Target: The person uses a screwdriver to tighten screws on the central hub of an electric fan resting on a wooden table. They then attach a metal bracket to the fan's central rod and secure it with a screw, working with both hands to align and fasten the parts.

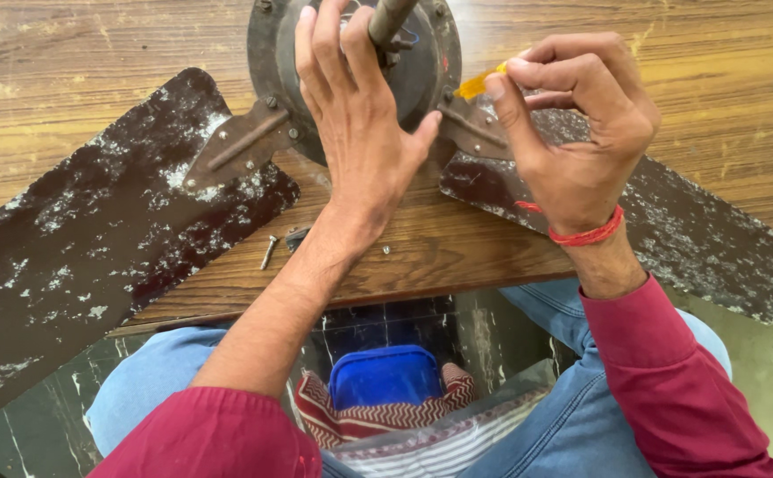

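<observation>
Head view, and I had both hands on an old ceiling fan lying on the wooden table (94, 44). The left hand (360, 124) lay flat and open on the dark round motor housing (271, 53), fingers spread up over its top beside the metal rod (386, 18), pressing on it rather than gripping anything. The right hand (581, 133) was curled tight, thumb and fingertips pinched on a tool with a yellow handle (477, 84); only a stub of that handle showed, so I could not tell what kind of tool it was. Its tip sat at the blade bracket (471, 128) on the housing's right side. A red thread band (586, 232) circled that wrist. The left blade (77, 257), dark and flaked, ran off the table edge toward me; the right blade (696, 239) stretched out the other way. A loose screw (269, 251) lay on the wood just beside my left forearm. Below the table edge, a blue lidded box (385, 375) sat between my knees.
</observation>
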